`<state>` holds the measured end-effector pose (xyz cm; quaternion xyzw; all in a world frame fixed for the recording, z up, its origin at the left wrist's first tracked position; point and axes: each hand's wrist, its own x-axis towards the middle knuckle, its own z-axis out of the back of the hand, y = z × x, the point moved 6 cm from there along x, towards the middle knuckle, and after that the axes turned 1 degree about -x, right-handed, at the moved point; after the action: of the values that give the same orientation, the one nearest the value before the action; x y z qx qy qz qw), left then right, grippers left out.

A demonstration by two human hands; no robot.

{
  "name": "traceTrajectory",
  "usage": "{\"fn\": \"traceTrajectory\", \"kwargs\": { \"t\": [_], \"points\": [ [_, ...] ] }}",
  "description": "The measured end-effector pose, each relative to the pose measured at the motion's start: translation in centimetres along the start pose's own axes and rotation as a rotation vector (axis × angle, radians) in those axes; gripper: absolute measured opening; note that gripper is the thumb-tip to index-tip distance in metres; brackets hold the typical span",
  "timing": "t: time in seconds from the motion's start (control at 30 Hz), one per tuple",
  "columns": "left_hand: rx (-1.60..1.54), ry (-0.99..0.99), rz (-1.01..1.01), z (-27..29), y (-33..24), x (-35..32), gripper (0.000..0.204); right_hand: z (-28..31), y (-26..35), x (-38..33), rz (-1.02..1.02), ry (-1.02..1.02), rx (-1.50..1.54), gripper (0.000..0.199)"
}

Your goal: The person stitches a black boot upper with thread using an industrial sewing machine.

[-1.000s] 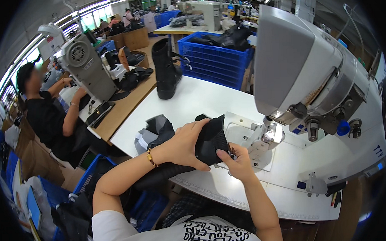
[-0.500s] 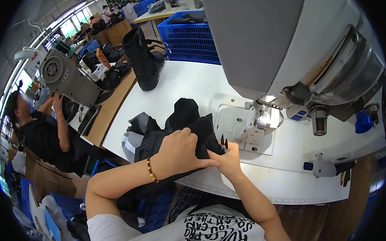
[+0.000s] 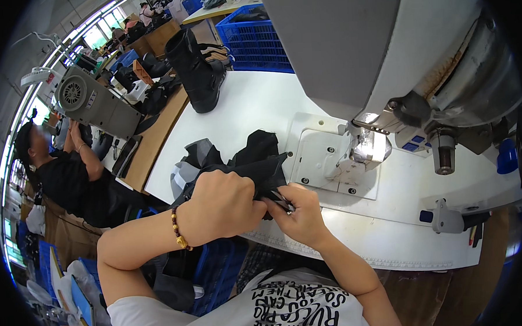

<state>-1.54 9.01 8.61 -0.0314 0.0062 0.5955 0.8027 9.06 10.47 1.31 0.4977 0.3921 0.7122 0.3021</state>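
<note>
My left hand (image 3: 223,204) is closed on the near edge of a black and grey fabric piece (image 3: 258,154), bunched on the white table and shaped like a boot upper. Its grey lining (image 3: 186,175) shows at the left end. Against the right side of the fabric, my right hand (image 3: 300,215) grips small pointed thread snips (image 3: 284,204). Their dark blades lie at the fabric edge beside my left thumb. My hands nearly touch, and my left fingertips are hidden behind the knuckles.
A large grey sewing machine (image 3: 348,37) overhangs the white table (image 3: 258,96) at right, its metal plate (image 3: 316,157) just beyond my right hand. A black boot (image 3: 194,72) stands at the far left. Behind it is a blue crate (image 3: 256,44). A co-worker (image 3: 69,177) sits left.
The snips' blades have turned from pointing up to lying against the fabric. My left hand has shifted slightly nearer and left, and the fabric has folded over.
</note>
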Motion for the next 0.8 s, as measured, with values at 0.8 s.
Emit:
{"fn": "traceTrajectory", "kwargs": {
  "t": [0.8],
  "points": [
    [-0.364,0.139,-0.038,0.5,1.1,3.1,0.021,2.1,3.6,-2.1,0.193,-0.233,-0.566,0.033]
  ]
}}
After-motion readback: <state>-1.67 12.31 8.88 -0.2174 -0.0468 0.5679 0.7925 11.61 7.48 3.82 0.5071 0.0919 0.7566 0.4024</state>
